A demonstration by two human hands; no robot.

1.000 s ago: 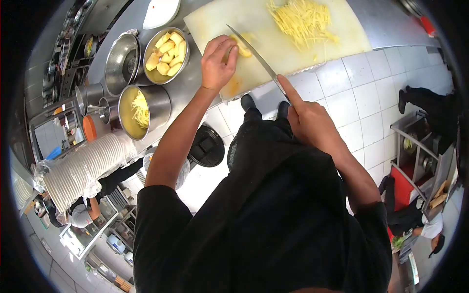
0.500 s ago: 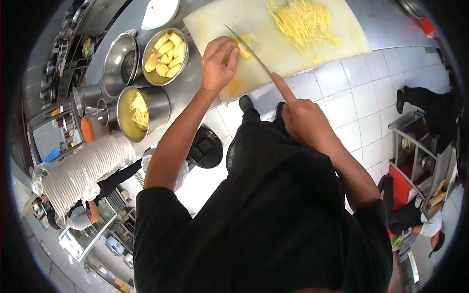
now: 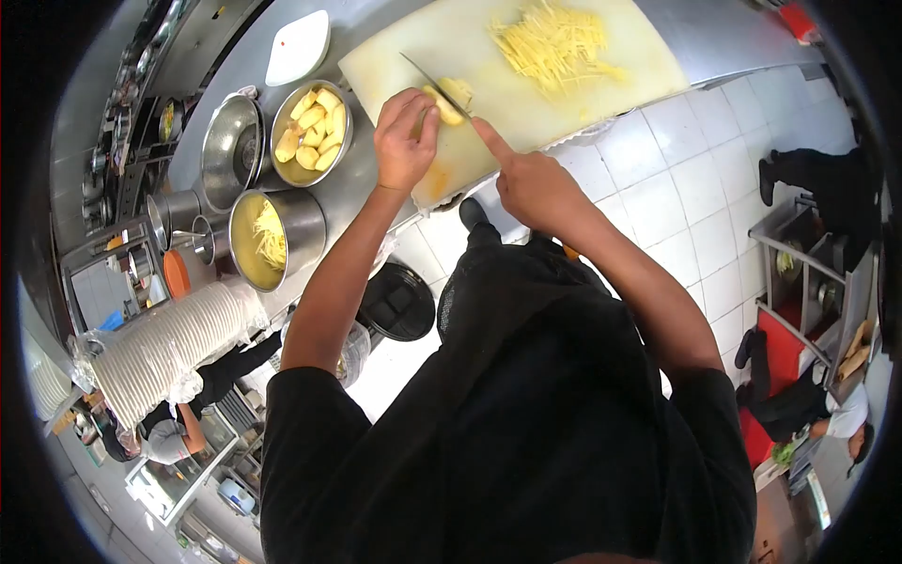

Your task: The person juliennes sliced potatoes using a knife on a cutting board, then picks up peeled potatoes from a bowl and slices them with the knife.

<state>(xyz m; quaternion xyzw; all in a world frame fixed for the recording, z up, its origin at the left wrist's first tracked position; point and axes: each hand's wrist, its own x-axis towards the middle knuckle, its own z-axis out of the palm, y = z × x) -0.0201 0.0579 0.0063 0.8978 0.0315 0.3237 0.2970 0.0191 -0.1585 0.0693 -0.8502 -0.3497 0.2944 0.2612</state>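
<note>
On the white cutting board (image 3: 573, 108), my left hand (image 3: 406, 146) has its curled fingers closed on a peeled yellow potato (image 3: 443, 106). My right hand (image 3: 543, 191) grips a knife (image 3: 420, 69), its index finger stretched along the blade's back; the handle is hidden under the palm. The blade is down at the potato, close beside the left fingertips. Cut potato slices (image 3: 458, 90) lie on the blade's far side. Farther up the board is a pile of thin potato strips (image 3: 552, 49).
Left of the board stand a metal bowl (image 3: 346, 143) of peeled potatoes, a metal pot (image 3: 305, 230) holding strips in liquid, a wide metal bowl (image 3: 218, 155) and a white dish (image 3: 297, 49). Stacked plates (image 3: 178, 343) are lower left. Co-workers (image 3: 174, 437) appear at both sides.
My right hand and the knife have moved left and down, and the blade is now lower at the potato. The left hand keeps its hold. The whole view has shifted slightly.
</note>
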